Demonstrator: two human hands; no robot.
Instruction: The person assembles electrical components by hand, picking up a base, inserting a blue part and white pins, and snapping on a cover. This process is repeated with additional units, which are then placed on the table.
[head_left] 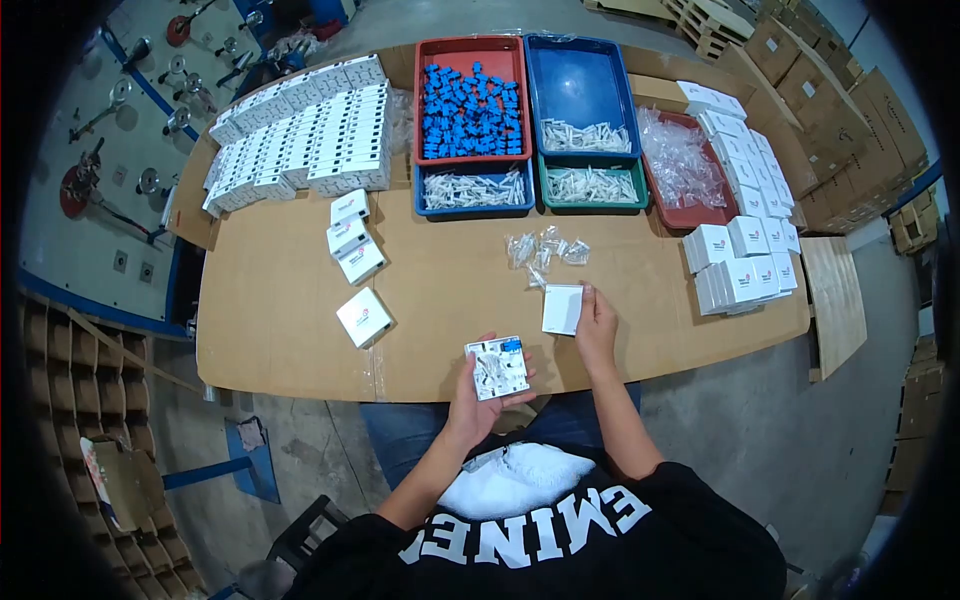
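Note:
My left hand (462, 410) is closed from below around a square white unit (490, 372). Dark and grey details mark its upward face, and a blue piece (511, 345) sits at one corner. In my right hand (597, 325) is a flat white square panel (562, 310), gripped at its right edge just above the cardboard-covered table (450, 300). Beyond that panel lie several small clear bags (545, 250) with white pieces inside. A white box (365, 317) with small print rests to the left, and several similar boxes (348, 237) stand behind it.
Across the back are a red tray (418, 100) of blue connectors, blue trays (582, 75) and a green tray (592, 207) with white plugs, and a red tray (690, 217) of clear bags. Stacked white units (310, 135) fill the left, white boxes (740, 275) the right.

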